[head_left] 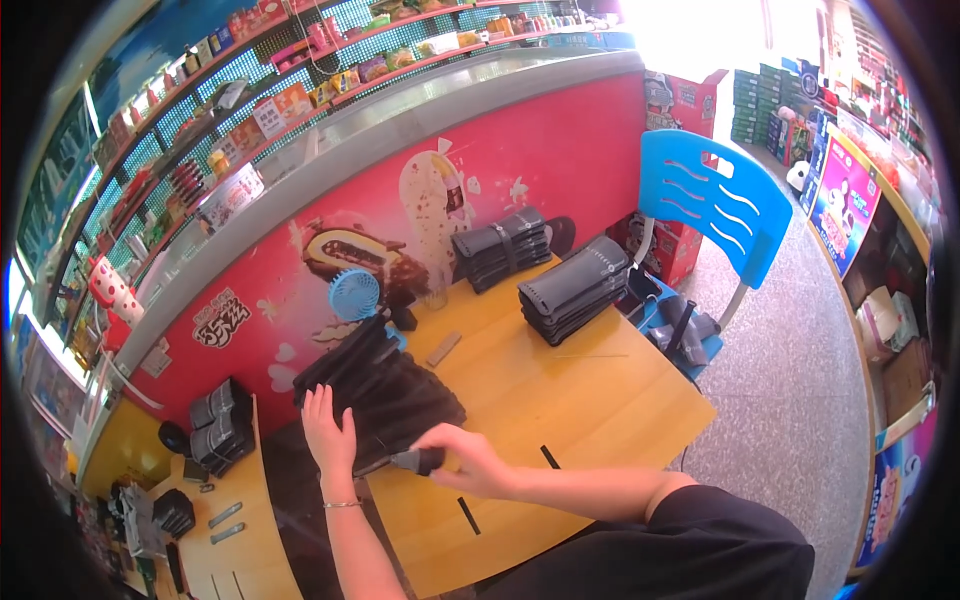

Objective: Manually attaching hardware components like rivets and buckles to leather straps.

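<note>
Head view gives me a yellow wooden worktop (560, 400) running along a red counter front (560, 150), and I am looking down on both hands at its near left part. My left hand (328, 432) lies flat with fingers spread, released, pressing on the near edge of a heap of black fabric pieces (385, 385) that fans out across the worktop. My right hand (465, 462) is clenched around a small black-handled tool (418, 460), whose tip points left and sits at the edge of the heap, just beside the left hand; I cannot tell what kind of tool it is. A thin bracelet (340, 504) sits on my left wrist.

Beyond the heap stands a small blue fan (354, 294) close to the counter front. Farther right I see two neat stacks of folded black pieces: one stack (500, 248) against the counter, another stack (575, 288) nearer the worktop's far right edge. A small grey bar (443, 349) lies between the heap and those stacks. Two short black strips (550, 457) lie on the bare wood near my right forearm. A blue plastic chair (712, 205) stands past the worktop's right end, with dark items on its seat. More black bundles (222, 422) sit on the worktop to my far left.
</note>
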`<state>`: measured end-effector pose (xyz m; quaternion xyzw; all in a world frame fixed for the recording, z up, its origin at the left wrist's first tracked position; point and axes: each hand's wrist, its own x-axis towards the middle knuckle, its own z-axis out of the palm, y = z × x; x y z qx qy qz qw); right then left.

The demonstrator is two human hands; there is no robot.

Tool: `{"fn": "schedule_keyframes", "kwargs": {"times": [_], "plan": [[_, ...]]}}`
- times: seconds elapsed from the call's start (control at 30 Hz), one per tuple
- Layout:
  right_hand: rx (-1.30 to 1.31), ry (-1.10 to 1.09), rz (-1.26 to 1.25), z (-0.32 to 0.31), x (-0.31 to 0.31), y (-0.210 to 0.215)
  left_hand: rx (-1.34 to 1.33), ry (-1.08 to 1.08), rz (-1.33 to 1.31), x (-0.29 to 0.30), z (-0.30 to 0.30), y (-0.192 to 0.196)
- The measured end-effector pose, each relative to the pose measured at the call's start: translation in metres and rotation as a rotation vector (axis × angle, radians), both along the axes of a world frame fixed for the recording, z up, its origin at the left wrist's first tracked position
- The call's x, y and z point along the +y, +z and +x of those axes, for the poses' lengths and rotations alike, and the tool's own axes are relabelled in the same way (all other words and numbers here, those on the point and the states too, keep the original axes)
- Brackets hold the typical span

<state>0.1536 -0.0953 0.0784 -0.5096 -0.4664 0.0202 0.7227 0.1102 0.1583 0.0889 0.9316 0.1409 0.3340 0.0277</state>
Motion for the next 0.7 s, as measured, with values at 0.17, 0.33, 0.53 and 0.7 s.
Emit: {"fn": "schedule_keyframes", "kwargs": {"times": [0.17,0.33,0.53,0.7], "plan": [[-0.005,-0.091,-0.016,-0.003,-0.025,-0.010,0.066,0.026,-0.001,-0.010,-0.001,0.005],[-0.010,-0.083,0.003,-0.009,-0.040,-0.011,-0.005,0.035,0.062,-0.009,0.002,-0.009],[-0.101,-0.124,-0.023,-0.015,-0.068,-0.004,-0.100,0.013,0.107,-0.008,0.001,-0.017],[-0.103,-0.216,-0.181,0.005,-0.084,0.016,-0.280,-0.277,-0.277,-0.083,-0.007,0.008]]}}
